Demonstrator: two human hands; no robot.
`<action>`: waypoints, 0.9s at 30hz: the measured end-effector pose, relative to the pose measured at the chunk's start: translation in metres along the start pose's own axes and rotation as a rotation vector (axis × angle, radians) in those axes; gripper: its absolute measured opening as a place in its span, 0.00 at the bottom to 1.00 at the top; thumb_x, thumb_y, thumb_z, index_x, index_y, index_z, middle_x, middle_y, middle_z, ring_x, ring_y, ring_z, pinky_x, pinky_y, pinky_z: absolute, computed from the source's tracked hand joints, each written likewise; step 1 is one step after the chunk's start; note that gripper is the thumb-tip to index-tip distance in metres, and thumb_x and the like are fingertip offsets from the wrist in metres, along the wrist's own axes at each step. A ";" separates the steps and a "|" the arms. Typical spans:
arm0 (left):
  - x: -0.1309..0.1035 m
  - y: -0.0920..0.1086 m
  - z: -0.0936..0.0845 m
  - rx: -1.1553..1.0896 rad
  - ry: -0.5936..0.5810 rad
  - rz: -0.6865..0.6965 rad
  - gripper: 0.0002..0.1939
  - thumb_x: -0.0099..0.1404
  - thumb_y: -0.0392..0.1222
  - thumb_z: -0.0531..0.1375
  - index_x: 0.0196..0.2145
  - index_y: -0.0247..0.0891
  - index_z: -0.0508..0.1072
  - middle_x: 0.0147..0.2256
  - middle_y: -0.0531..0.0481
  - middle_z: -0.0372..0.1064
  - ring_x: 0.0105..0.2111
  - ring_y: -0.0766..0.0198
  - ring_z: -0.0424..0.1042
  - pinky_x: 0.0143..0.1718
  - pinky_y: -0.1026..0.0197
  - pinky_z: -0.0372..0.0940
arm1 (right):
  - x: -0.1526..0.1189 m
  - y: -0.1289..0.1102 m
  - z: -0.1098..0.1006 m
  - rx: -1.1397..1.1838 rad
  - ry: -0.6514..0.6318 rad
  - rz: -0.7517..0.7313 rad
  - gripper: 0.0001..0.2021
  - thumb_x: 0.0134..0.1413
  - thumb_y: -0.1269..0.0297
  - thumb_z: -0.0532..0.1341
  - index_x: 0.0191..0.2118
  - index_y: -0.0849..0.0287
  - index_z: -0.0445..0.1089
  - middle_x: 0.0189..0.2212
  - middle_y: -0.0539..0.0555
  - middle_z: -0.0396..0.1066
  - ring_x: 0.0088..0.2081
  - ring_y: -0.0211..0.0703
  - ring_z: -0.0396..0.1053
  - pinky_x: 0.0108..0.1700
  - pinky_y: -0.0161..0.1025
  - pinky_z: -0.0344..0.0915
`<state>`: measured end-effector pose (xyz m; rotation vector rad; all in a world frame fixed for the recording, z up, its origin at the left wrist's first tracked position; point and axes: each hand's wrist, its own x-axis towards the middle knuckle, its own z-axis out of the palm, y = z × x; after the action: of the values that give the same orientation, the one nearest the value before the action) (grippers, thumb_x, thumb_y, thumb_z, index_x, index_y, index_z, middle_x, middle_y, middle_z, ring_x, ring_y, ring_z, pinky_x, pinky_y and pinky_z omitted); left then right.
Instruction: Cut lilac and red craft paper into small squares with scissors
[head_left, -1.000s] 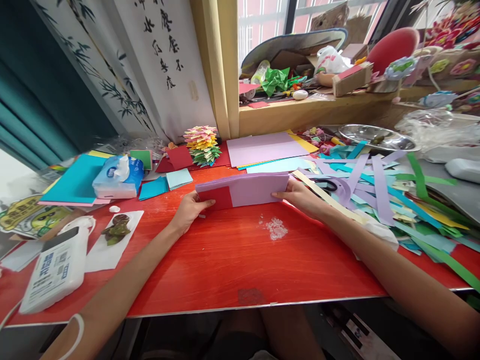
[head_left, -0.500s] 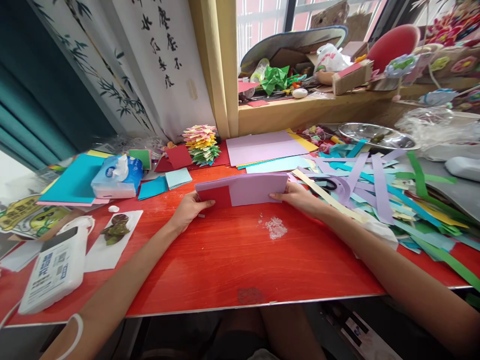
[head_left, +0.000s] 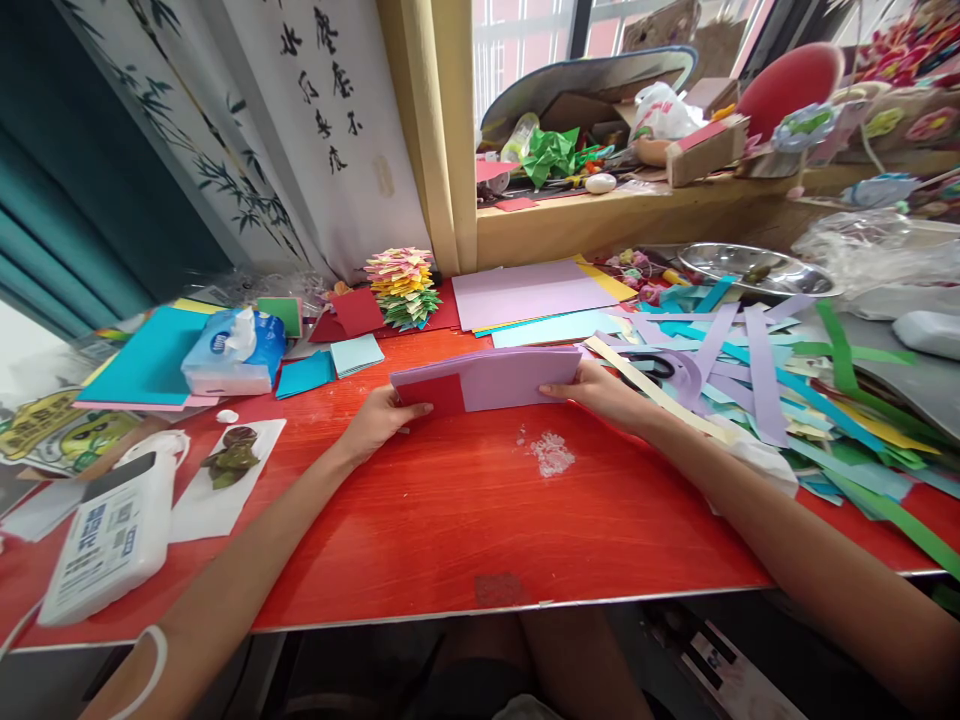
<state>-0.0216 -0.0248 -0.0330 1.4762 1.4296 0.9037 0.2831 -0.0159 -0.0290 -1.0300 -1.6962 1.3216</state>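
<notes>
Pinched at both ends by left hand (head_left: 381,420) and right hand (head_left: 596,390): purple sheets (head_left: 517,385), layered and held on edge over the red table (head_left: 420,540), around the middle of the scene. Closed at left with thumb in front, also pressing a red square (head_left: 444,397) against the near face; closed at right on the purple alone, fingers mostly hidden behind. Unclear from this angle: any contact between lower edge and tabletop.

Step in hand, judging by the pose: lining up the red square with the left end of the purple sheets. Called for in the next move, most likely: a steady pinch at left against slipping, and level edges across the layers.

Just nearer than the purple sheets, white flakes (head_left: 553,455), loose on the table. To the right, a heap of cut paper strips (head_left: 765,375). At far left, a blue tissue pack (head_left: 259,372) with a white tissue (head_left: 242,337) out of its top. At far right, a shiny metal dish (head_left: 712,262) with a small dark item (head_left: 757,272) inside, too small to identify. Beyond, on the windowsill (head_left: 555,232), a white plastic bag (head_left: 660,115), contents hidden, beside a cardboard box (head_left: 705,158).
</notes>
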 end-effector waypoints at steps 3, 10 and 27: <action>-0.001 0.001 0.001 -0.005 0.024 0.010 0.21 0.45 0.51 0.65 0.35 0.36 0.74 0.33 0.49 0.73 0.30 0.61 0.70 0.21 0.66 0.63 | 0.000 0.001 0.000 0.003 0.018 -0.015 0.20 0.45 0.63 0.63 0.48 0.56 0.69 0.44 0.53 0.71 0.46 0.50 0.67 0.53 0.52 0.59; -0.001 0.003 0.001 0.022 -0.012 -0.006 0.21 0.43 0.51 0.66 0.34 0.36 0.74 0.33 0.47 0.74 0.31 0.60 0.70 0.21 0.66 0.62 | 0.001 0.002 0.000 0.022 -0.005 0.017 0.24 0.42 0.63 0.65 0.49 0.57 0.68 0.46 0.54 0.70 0.47 0.51 0.66 0.52 0.52 0.59; 0.000 0.004 0.001 0.010 -0.005 -0.017 0.18 0.44 0.47 0.66 0.32 0.36 0.74 0.32 0.48 0.74 0.29 0.62 0.70 0.21 0.67 0.61 | -0.001 -0.002 0.000 0.010 0.019 0.068 0.18 0.43 0.63 0.63 0.43 0.58 0.72 0.41 0.54 0.72 0.44 0.50 0.67 0.51 0.51 0.60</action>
<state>-0.0192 -0.0251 -0.0297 1.4707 1.4430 0.8836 0.2834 -0.0166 -0.0270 -1.0994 -1.6528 1.3574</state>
